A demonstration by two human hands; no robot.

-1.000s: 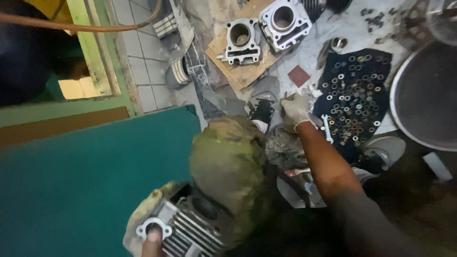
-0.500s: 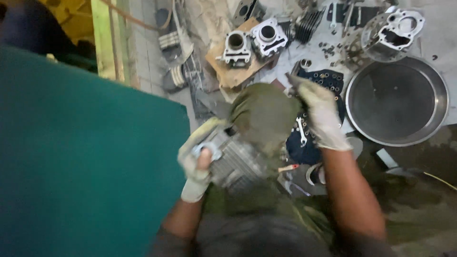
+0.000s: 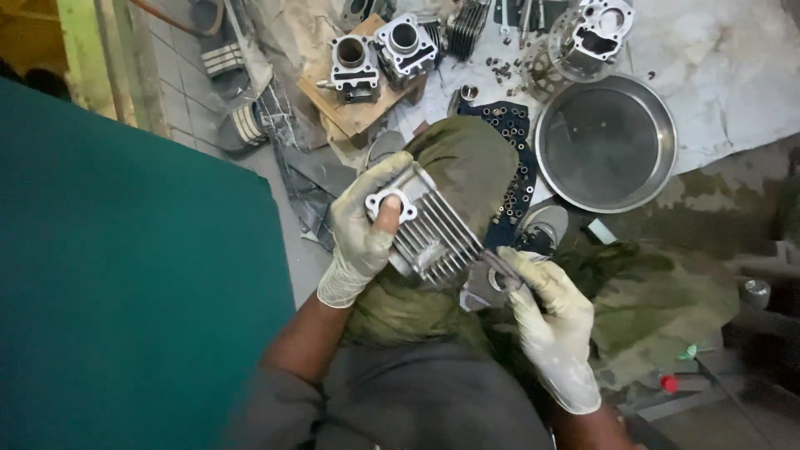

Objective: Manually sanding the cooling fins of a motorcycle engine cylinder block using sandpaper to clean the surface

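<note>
Head view, looking down over a raised knee in olive cloth (image 3: 467, 162). Left hand (image 3: 362, 237), gloved, wrapped around a finned engine cylinder (image 3: 425, 229), thumb pressed on its small flange, fingers curled firmly round the far side; cylinder held above the knee, near the middle of the scene. Right hand (image 3: 550, 321), also gloved, just right of and nearer than the cylinder, fingers pinched shut on a thin flat grey piece (image 3: 487, 279), possibly a gasket or a scraper, hard to tell in the dim light, its edge touching the cylinder's lower face. Judging from that: work on this cylinder underway, not finished. Far off, two more cylinders (image 3: 375, 58) on a wooden board, apparently waiting. Right and far, a round metal basin (image 3: 658, 125), and between it and the knee a dark mat strewn with washers (image 3: 512, 137). Left side filled by a green panel (image 3: 125, 275).
</note>
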